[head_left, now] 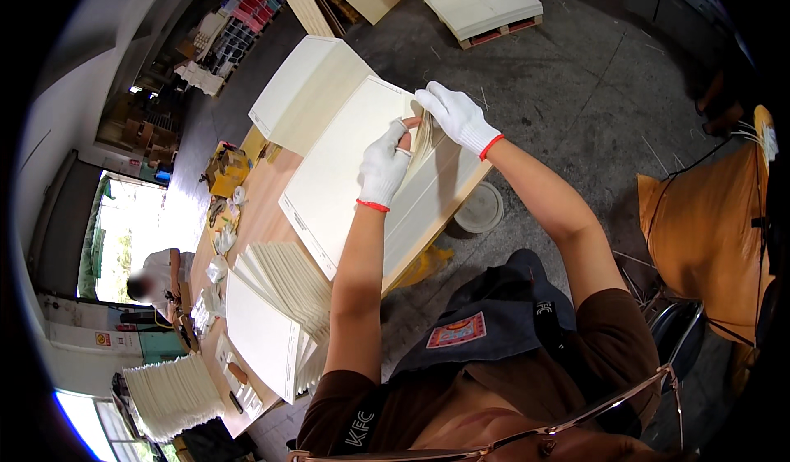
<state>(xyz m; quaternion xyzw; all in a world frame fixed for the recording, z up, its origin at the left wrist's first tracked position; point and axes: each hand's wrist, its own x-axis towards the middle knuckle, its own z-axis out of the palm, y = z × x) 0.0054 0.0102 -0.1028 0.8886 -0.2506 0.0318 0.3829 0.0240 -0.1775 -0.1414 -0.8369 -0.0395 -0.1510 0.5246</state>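
A stack of large white paper sheets (341,153) lies on the wooden table in front of me, its near right edge lifted and fanned. My right hand (457,118), in a white glove with a red cuff, grips the far corner of that edge. Closer in, my left hand (383,166) wears a similar glove with bare fingertips showing. Its fingers pinch the lifted edge of the sheets. Beneath the raised edge a pale grey-white surface (424,203) shows along the table's side.
Another fanned stack of sheets (263,322) lies at the table's near left. A folded white board (313,88) rests at the far end. Plastic bags (222,240) line the left edge, where another person (160,281) works. A round-lidded bucket (479,208) stands on the floor.
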